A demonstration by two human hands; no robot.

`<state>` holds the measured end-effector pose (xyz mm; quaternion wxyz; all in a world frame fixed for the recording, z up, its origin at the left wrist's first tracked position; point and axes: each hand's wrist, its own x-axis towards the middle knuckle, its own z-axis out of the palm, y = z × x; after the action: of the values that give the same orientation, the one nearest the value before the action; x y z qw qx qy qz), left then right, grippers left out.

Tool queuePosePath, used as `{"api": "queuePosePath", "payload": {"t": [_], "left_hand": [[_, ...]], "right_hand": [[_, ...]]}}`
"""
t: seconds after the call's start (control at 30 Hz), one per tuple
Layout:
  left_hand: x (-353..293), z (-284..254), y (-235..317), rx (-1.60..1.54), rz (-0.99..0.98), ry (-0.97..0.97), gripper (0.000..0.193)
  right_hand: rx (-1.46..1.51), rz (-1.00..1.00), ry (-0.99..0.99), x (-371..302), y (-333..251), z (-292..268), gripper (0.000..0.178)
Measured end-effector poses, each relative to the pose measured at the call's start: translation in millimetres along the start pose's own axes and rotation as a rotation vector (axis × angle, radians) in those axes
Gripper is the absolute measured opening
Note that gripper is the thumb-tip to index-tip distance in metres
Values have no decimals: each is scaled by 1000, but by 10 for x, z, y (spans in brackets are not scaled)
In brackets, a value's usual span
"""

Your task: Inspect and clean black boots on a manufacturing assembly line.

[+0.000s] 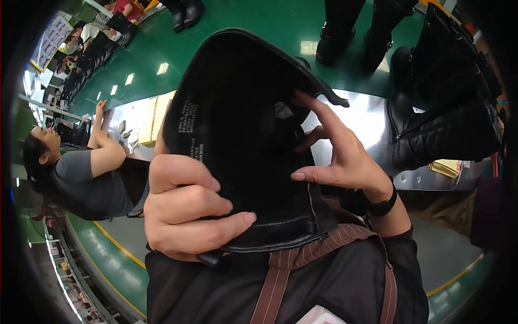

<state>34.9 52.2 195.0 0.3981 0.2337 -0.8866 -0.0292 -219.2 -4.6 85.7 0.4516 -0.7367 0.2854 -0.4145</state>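
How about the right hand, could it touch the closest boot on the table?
Probably yes. The left hand grips the held boot by the rim, so the right hand could likely come away; only shiny table shows between it and the table boot.

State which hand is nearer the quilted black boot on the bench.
Right. The right hand is spread at the opening of the held boot, left of the quilted boot, not touching it; the left hand is farther left, curled over the held boot's rim.
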Motion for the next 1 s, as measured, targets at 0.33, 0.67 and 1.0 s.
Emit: {"api": "queuePosePath", "payload": {"t": [0.33, 0.67, 1.0], "left_hand": [[-48, 74, -171, 10, 342, 128, 29], [-62, -88, -35, 5, 94, -69, 27], [-424, 508, -647, -173, -320, 276, 148]], "right_hand": [[-45, -18, -26, 18, -88, 49, 106], [-245, 28, -232, 229, -169, 22, 64], [57, 211, 11, 293, 98, 68, 71]]}}
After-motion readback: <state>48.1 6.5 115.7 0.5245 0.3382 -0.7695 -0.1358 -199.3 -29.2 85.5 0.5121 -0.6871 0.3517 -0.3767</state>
